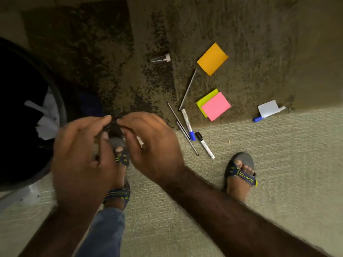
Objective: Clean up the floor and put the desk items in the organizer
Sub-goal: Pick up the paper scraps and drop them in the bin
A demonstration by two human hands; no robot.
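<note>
My left hand (81, 154) and my right hand (150, 145) hover side by side over the floor, fingers curled and apart, nothing visible in them. Desk items lie scattered on the carpet to the right: an orange sticky pad (212, 59), a pink pad (216, 106) on a yellow-green pad (205, 100), a thin grey rod (187, 89), two dark pens (182, 127), a blue-capped marker (188, 125), a black-capped marker (205, 145), a white pad (268, 108) over another blue-capped marker (259, 119), and a small clear tube (160, 58).
A black round bin (61, 101) with white paper scraps (46, 125) inside stands at the left, just beside my left hand. My sandalled feet (239, 173) stand on the light carpet below the items. Darker patterned carpet lies beyond.
</note>
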